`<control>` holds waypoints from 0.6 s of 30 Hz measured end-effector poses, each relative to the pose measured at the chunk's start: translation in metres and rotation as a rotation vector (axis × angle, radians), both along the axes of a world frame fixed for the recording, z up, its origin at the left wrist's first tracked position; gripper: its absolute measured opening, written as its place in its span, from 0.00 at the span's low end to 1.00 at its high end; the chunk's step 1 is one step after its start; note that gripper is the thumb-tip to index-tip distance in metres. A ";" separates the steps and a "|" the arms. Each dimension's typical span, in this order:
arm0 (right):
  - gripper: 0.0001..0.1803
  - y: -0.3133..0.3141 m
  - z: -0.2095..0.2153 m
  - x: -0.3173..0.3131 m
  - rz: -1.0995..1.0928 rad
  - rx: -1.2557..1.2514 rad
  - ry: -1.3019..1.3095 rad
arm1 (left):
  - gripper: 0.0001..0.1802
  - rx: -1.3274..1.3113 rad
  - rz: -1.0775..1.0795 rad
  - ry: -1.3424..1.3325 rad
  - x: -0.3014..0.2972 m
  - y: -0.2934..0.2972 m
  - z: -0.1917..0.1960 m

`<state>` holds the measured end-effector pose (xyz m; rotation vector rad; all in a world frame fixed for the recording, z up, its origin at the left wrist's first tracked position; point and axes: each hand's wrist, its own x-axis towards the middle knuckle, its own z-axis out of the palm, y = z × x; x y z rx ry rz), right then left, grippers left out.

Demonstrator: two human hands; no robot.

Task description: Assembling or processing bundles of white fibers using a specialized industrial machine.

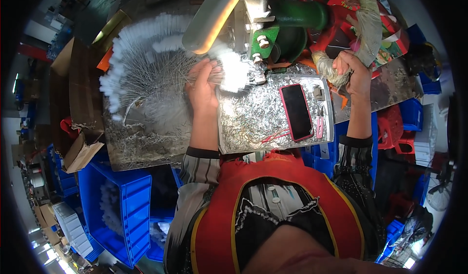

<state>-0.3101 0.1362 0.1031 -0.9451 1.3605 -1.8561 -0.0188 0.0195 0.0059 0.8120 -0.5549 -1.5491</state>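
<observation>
A large pile of thin wire-stemmed brushes with white tufts (141,59) covers the left of the worktable. At the pile's right edge, my left hand (202,86) is closed around several thin wires, beside the tool end of a green hand press (265,42). Strong glare there hides the tufts and the exact contact with the press. On the right, my right hand (355,74) grips the cloth-wrapped end of a lever (325,65). Between my forearms is a shallow tray (243,140) strewn with shiny metal bits; a phone in a red case (296,112) and pink-handled snips (320,125) lie in it.
A lit lamp (214,18) hangs low over my left hand. Another wrapped bar (369,28) rises beyond the right one. Blue bins (136,215) stand below the table at left, one holding white tufted pieces. A cardboard box (83,88) borders the table's left side.
</observation>
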 end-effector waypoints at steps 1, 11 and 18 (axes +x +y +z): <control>0.05 0.000 0.000 0.000 0.003 0.000 -0.004 | 0.11 -0.002 0.021 -0.001 -0.001 0.001 0.000; 0.05 0.001 -0.001 -0.001 0.024 -0.013 0.024 | 0.12 -0.001 0.003 -0.106 -0.003 -0.002 0.005; 0.06 0.002 0.003 -0.001 -0.017 0.046 -0.007 | 0.13 -0.009 -0.009 -0.131 -0.001 -0.002 0.005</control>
